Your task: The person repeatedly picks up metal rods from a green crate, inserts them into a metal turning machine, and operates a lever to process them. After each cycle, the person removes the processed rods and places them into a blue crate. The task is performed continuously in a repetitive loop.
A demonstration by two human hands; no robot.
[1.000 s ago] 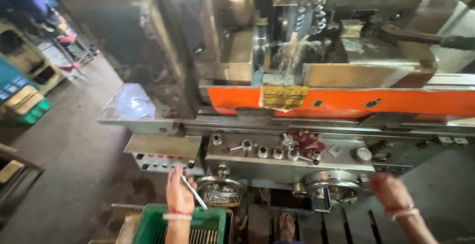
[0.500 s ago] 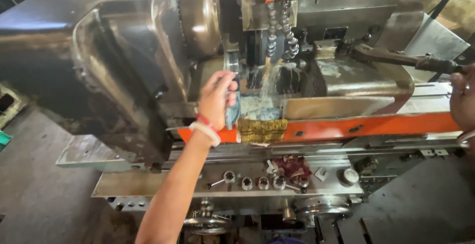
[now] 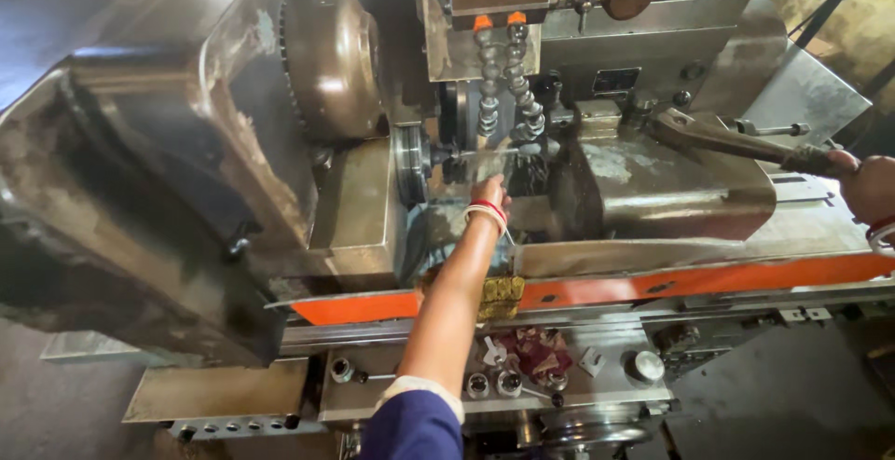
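The right hand (image 3: 872,188) was wrapped tight around the dark grip of a long lever (image 3: 736,139), at three o'clock in the head view, fingers curled closed on the handle at the frame's edge. The lever ran from that fist up toward ten o'clock, ending at a pivot on the grey housing (image 3: 671,190) of the machine. A band showed at the wrist just below the fist.

The left hand (image 3: 488,190) reached far forward, near the centre of the picture, into the wet working gap of the machine. Its fingers were turned away from the camera, so whether they were spread, pressed together or pinching something could not be told. Red and white bangles (image 3: 488,212) circled the wrist, and a blue sleeve (image 3: 415,427) covered the upper arm at six o'clock.

Just above the left hand, toward twelve o'clock, two jointed coolant hoses (image 3: 503,82) with orange collars hung down over a small shiny workpiece (image 3: 485,154), held level between the machine's round faceplate (image 3: 410,164) at nine o'clock of the hand and the housing at three o'clock. A large domed cover (image 3: 331,64) stood at eleven o'clock.

Below the forearm an orange rail (image 3: 709,281) crossed the frame. A yellowish rag (image 3: 499,298) hung over it beside the arm, and a dark red rag (image 3: 536,350) lay on the control panel among knobs (image 3: 643,365) at five o'clock.
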